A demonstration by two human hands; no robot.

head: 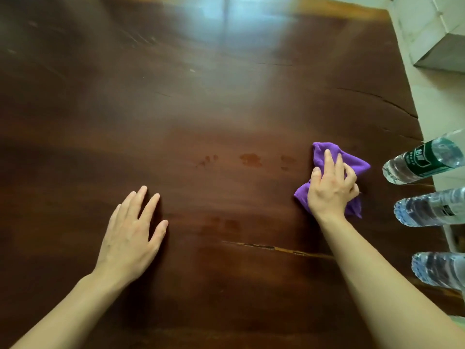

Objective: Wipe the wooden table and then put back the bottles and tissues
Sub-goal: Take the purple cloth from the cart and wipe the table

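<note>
The dark wooden table (201,109) fills most of the head view. My right hand (332,185) presses a crumpled purple cloth (327,152) onto the table near its right edge. My left hand (133,233) lies flat on the wood with fingers spread, holding nothing. Faint damp marks (251,159) show on the surface between the hands. Three clear water bottles stand along the right edge: one with a green label (422,159), one in the middle (432,207), one nearest me (440,270). No tissues are in view.
A long crack (276,248) runs across the wood near my right forearm, and others cut in from the right edge (377,99). Pale tiled floor (435,102) lies past the right edge, with a grey box-like block (442,51) at the upper right.
</note>
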